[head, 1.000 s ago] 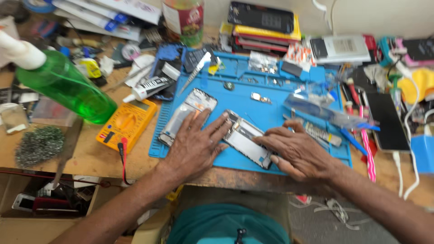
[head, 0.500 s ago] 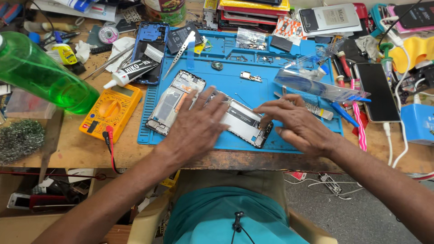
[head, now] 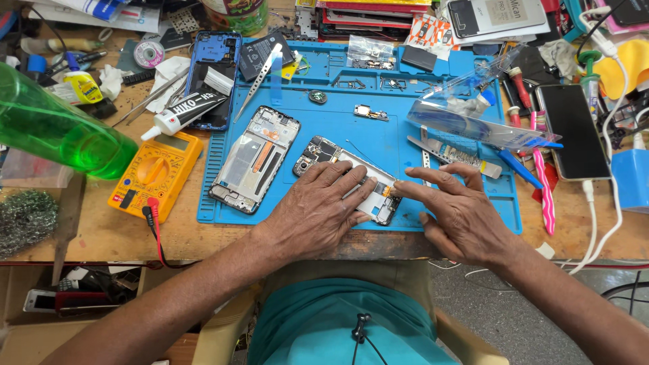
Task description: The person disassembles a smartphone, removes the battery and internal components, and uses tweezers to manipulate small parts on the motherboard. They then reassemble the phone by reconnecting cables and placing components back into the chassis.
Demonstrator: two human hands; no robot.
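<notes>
On the blue work mat (head: 351, 128), near its front edge, lies an opened phone body (head: 341, 177), back off, circuit board showing, set slantwise.

My left hand (head: 318, 213): laid flat over the near half of the phone body, fingers (head: 341, 177) spread and pressing down on it; nothing pinched.

My right hand (head: 460, 216): resting on the mat just right of the phone body, fingers loosely spread, the forefinger tip touching the body's right end near a small orange flex strip.

Left of the phone body, apart from it: a second phone frame (head: 253, 159), also open, slantwise on the mat.

Off the mat, further left: orange multimeter (head: 155, 176), with a green bottle (head: 54, 135) beyond it.

Right of my right hand: metal tweezers (head: 449, 150) on the mat; a dark phone (head: 574, 132) on charge lies on the wooden bench.
</notes>
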